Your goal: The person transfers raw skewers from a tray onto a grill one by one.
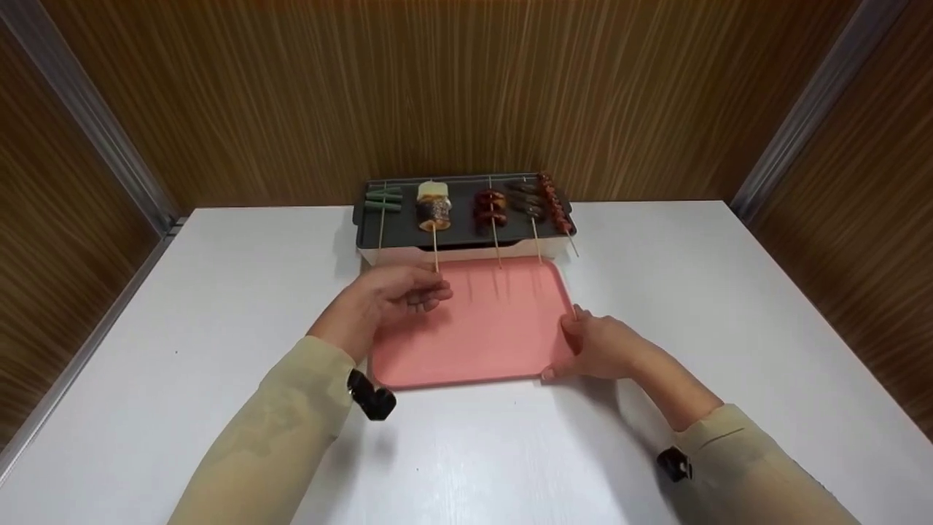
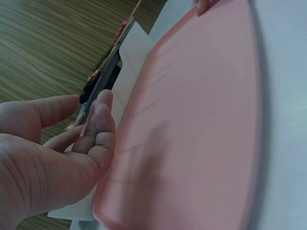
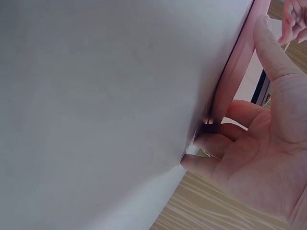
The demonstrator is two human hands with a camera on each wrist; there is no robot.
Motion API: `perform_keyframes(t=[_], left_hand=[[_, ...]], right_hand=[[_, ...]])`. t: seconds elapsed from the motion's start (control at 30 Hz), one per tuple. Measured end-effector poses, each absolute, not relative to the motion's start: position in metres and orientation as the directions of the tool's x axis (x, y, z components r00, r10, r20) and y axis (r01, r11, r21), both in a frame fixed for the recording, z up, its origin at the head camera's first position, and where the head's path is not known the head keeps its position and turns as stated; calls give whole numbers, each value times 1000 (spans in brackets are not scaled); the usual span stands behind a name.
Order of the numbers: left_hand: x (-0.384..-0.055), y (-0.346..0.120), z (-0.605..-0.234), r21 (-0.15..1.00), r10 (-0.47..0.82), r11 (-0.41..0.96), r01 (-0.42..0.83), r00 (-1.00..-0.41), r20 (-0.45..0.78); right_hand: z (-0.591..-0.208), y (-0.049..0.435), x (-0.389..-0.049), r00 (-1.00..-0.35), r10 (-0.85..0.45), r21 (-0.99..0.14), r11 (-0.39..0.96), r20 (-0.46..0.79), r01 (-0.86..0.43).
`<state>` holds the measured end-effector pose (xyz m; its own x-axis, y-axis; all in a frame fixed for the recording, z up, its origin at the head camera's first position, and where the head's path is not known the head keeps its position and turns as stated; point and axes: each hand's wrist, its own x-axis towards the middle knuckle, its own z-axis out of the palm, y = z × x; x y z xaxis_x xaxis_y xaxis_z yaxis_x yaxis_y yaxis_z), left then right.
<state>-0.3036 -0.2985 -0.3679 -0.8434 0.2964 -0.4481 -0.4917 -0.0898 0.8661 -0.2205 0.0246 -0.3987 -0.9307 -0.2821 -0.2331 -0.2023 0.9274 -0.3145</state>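
My left hand (image 1: 397,292) is over the tray's left part, at the stick end of a skewer (image 1: 434,208) with pale and browned pieces. In the left wrist view a gap shows between the thumb (image 2: 60,108) and the loosely bent fingers (image 2: 100,139). My right hand (image 1: 601,346) holds the near right corner of a pink rectangular tray (image 1: 481,350). Its thumb (image 3: 268,43) lies along the near rim, with the other fingers at the right side. The skewer lies on a dark grill plate (image 1: 458,237) behind the tray.
Also on the grill lie a skewer of green pieces (image 1: 383,206), a glazed dark red skewer (image 1: 490,208), a dark brown skewer (image 1: 531,200) and a thin red skewer (image 1: 555,204). Their sticks point forward. Wood-patterned panels (image 1: 466,87) enclose the white table (image 1: 240,292).
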Motion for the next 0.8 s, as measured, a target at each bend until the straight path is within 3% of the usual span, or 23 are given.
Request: perform_keyframes(t=[0.27,0.4,0.5,0.63,0.8], left_hand=[[-273,-307,-370,912,344,-15,-411,-858,-381],[-256,-321,-370,948,268,162,-274,-912,-309],[-246,-331,-373,930,218,360,-72,-963,-159],[-233,-340,-379,773,216,605,193,-974,74],[-222,-343,-386,460,251,828,319,-946,203]], right_hand=[[-400,27,-228,-928,-309,-316,919,-207,-236],[-402,27,-232,-927,-307,-333,916,-218,-225],[-402,28,-232,-928,-291,-357,913,-232,-197],[-400,29,-228,-945,-260,-375,911,-197,-172],[-398,27,-224,-970,-219,-352,920,-103,-170]])
